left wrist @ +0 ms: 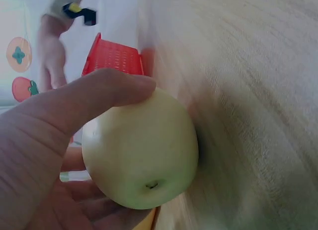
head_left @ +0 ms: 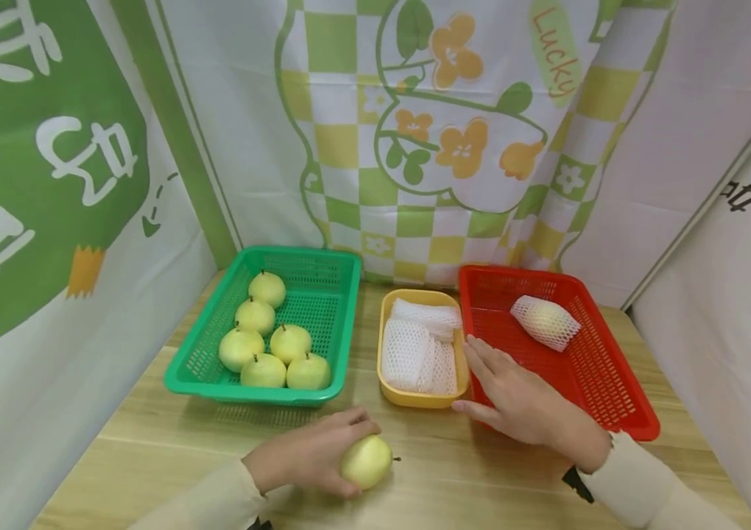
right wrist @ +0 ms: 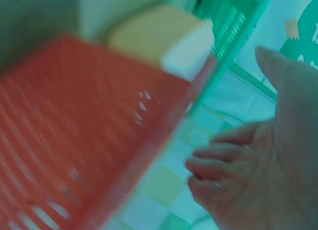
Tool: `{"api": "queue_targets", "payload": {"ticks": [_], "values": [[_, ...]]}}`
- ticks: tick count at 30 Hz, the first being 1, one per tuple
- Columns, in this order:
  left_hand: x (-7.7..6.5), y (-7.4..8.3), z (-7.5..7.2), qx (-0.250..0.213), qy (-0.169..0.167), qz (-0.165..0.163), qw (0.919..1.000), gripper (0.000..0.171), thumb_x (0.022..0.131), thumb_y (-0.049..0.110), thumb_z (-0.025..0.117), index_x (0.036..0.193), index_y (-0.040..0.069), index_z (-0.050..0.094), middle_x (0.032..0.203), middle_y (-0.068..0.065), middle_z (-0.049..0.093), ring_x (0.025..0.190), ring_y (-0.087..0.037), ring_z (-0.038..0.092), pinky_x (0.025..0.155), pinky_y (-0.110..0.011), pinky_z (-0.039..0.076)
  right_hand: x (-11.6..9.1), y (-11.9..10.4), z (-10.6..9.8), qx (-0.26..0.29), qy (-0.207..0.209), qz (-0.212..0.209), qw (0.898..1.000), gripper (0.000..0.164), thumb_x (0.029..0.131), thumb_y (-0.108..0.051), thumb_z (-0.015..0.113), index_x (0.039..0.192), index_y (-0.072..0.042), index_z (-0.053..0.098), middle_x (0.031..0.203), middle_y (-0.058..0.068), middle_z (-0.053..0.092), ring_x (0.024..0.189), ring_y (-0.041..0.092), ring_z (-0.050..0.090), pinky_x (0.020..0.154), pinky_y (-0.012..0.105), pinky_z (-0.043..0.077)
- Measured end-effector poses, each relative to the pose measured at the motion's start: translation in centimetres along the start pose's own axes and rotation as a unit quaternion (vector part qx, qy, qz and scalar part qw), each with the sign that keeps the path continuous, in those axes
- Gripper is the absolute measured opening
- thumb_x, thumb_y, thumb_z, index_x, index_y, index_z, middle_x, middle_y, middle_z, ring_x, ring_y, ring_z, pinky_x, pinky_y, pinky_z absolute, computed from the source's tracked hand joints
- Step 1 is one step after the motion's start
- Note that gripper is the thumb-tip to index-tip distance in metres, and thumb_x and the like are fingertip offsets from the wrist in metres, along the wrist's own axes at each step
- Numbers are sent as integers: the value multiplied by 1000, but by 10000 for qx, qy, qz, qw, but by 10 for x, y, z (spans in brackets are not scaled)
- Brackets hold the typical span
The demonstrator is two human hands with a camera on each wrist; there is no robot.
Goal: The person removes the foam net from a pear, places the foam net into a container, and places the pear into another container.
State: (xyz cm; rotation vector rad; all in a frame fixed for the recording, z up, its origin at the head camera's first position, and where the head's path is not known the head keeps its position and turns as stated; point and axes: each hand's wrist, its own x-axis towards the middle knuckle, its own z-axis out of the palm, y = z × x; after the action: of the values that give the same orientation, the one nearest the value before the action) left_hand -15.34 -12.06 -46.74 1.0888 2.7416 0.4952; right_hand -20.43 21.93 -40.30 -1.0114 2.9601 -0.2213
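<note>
In the head view my left hand (head_left: 325,453) grips a pale yellow-green pear (head_left: 367,464) low over the table, its stem pointing right. The left wrist view shows my thumb over the top of the pear (left wrist: 144,150) and fingers beneath it. My right hand (head_left: 515,390) hovers with extended fingers above the near left edge of the red basket (head_left: 614,383), holding nothing. Close to its fingertips stands a yellow container (head_left: 418,398) with white foam net sleeves (head_left: 409,350). A pear in a foam net (head_left: 545,322) lies in the red basket.
A green basket (head_left: 249,394) at the left holds several bare pears (head_left: 289,344). The wooden table (head_left: 442,486) spans the front. Printed curtains (head_left: 428,147) hang directly behind the containers and along both sides.
</note>
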Motion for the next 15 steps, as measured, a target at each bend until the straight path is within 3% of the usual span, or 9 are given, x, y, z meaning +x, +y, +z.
{"api": "queue_targets", "payload": {"ticks": [4,8,12,15], "values": [[-4,3,-2,303,151,-6,9994,77,73,41,93,137,11,63,134,-7,67,119,-26,67,97,-41,61,-7,-3,31,-64,512,-113,9986,96,101,-54,65,166,1,23,173,23,27,158,42,33,123,62,36],[-6,3,-1,377,357,141,9986,75,71,40,94,133,10,65,128,-5,71,114,-24,69,96,-37,61,-6,-1,53,-410,862,-258,9951,95,99,-49,70,165,2,25,173,24,28,159,42,32,124,58,36],[-8,2,0,43,697,174,9974,76,70,37,95,133,8,65,127,-5,73,113,-23,70,95,-35,61,-3,0,62,-717,1193,-358,9896,97,97,-49,73,164,4,27,172,24,28,157,42,35,124,55,39],[-11,3,-7,-338,1043,148,9939,77,70,34,94,137,10,64,127,-4,72,114,-22,69,91,-34,61,-3,0,65,-900,1374,-345,9858,98,95,-49,76,162,5,30,171,24,31,156,41,39,122,54,41]]}}
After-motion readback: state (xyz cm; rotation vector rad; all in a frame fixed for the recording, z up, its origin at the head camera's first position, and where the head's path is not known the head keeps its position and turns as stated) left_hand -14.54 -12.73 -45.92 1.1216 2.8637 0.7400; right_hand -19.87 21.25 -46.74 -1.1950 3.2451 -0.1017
